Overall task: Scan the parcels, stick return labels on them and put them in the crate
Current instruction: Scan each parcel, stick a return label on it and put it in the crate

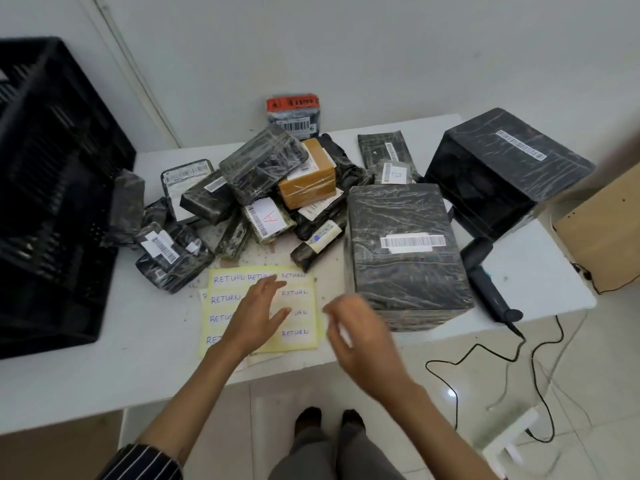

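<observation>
I note the left hand (258, 315) lying flat with fingers spread wide on the yellow sheet of RETURN labels (298, 320) at the near table (104, 368) edge. The right hand (363, 344), blurred, hovers just right of the sheet with fingers loosely bent. The pile of wrapped parcels (263, 199) lies beyond the sheet, with the black crate (52, 188) at the far left and the handheld scanner (485, 271) to the right.

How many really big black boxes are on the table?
2. The near big box sits just right of the right hand; the far big box stands behind it, further right. None that big looks hidden.
</observation>
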Tool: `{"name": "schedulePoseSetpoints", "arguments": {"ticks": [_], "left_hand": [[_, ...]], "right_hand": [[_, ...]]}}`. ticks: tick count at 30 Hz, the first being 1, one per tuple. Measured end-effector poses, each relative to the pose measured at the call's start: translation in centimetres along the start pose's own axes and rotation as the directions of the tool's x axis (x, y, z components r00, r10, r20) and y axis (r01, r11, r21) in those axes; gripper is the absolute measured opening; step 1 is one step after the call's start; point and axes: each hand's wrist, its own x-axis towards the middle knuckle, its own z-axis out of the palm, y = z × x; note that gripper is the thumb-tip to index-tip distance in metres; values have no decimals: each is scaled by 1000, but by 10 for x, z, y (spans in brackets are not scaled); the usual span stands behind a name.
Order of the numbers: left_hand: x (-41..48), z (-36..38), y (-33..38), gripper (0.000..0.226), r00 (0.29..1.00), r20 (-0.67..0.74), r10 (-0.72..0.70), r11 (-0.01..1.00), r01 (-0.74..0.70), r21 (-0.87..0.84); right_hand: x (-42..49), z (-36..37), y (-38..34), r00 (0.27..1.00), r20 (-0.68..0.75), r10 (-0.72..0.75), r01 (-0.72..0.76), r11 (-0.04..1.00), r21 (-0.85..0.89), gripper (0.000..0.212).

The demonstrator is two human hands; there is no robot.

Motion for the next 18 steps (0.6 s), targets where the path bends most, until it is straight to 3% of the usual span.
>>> {"name": "schedulePoseSetpoints", "arguments": {"ticks": [2,5,7,11,16,18], "left_hand": [[-5,9,-31,65,992,124,5,990,-22,136],[-10,20,-55,78,964,265,-22,934,-75,350],[-13,24,-58,78,970,242,-13,893,-98,440],[-18,32,-64,83,988,155,15,829,-99,551],[-13,31,-55,90,978,199,61,779,-171,603],[-9,24,-43,85,965,256,58,824,-191,534]], "right_hand": [[-11,41,7,955,257,147,-154,988,9,22],[-20,83,30,852,387,353,-315,936,-160,29],[-21,97,40,851,354,387,-322,918,-230,28],[-20,108,47,855,279,436,-398,899,-185,25],[-28,110,48,883,242,402,-369,914,-171,13],[-30,111,47,885,232,403,-372,913,-165,12]]}}
